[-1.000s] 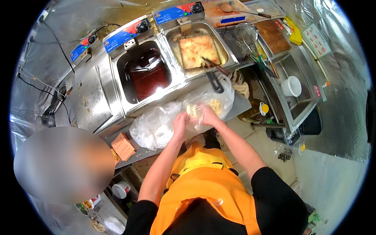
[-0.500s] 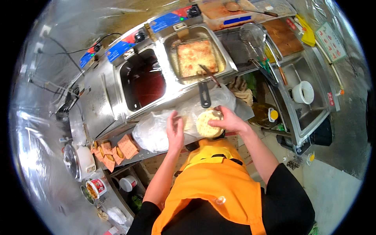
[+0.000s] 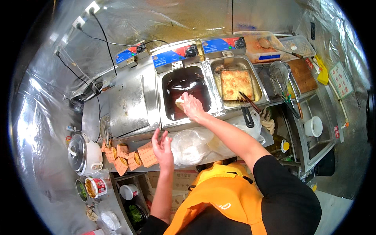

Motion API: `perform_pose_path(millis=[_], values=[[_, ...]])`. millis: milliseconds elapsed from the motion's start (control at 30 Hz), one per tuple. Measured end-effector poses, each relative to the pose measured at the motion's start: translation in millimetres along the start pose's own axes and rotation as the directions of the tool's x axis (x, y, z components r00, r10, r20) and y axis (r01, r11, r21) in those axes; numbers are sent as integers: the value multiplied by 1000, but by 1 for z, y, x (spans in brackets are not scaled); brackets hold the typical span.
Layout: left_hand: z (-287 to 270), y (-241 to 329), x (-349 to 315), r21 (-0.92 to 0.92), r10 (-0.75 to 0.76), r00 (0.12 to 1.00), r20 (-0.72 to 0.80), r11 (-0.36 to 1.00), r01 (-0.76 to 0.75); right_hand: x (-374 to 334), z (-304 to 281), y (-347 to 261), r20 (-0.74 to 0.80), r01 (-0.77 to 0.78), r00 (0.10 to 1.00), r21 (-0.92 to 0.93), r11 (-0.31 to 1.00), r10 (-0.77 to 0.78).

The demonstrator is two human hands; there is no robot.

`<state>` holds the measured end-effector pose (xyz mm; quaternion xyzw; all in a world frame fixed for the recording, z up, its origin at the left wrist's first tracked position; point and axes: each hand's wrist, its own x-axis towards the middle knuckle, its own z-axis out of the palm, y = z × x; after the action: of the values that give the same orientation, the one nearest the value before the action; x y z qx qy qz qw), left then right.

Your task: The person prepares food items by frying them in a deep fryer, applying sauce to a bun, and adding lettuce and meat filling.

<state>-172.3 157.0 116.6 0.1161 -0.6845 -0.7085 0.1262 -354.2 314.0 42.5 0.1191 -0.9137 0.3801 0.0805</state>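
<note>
My right hand (image 3: 192, 107) reaches over the middle fryer basin (image 3: 207, 74), gripping a round pale flatbread (image 3: 179, 103) by its edge. Dark oil (image 3: 188, 88) fills the basin beneath; whether the bread touches it I cannot tell. Most of the bread is hidden by my fingers. My left hand (image 3: 161, 149), fingers apart and holding nothing, hovers between a clear plastic bag (image 3: 192, 147) and several orange paper sleeves (image 3: 147, 153) with food in some. In the fryer to the right, a golden slab (image 3: 236, 84) lies in a wire basket with a black handle (image 3: 247, 117).
Tongs (image 3: 250, 102) lie across the right fryer. A metal lid (image 3: 127, 103) covers the section left of the oil. Further right stand a tub with a ladle (image 3: 264, 42), a strainer (image 3: 279, 72) and a sink (image 3: 327, 129). A white pot (image 3: 92, 154) stands at the left.
My right hand has carried the flatbread from in front of the apron forward and left over the oil. My left hand stays empty. The view has turned, shifting the counter rightward and down.
</note>
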Motion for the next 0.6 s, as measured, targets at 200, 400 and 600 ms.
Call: perform_pose_path(millis=[200,400,600], values=[[-45,-56,-65,4,-121,992,-33,993,121,9,12,-10,-105,72,990,-166,983,-90],[-41,-49,-81,168,-57,975,213,986,21,3,-32,54,-206,-75,979,-338,938,4],[-1,-32,-84,284,-40,753,657,938,-199,-193,-109,-8,65,-74,995,-120,990,82]])
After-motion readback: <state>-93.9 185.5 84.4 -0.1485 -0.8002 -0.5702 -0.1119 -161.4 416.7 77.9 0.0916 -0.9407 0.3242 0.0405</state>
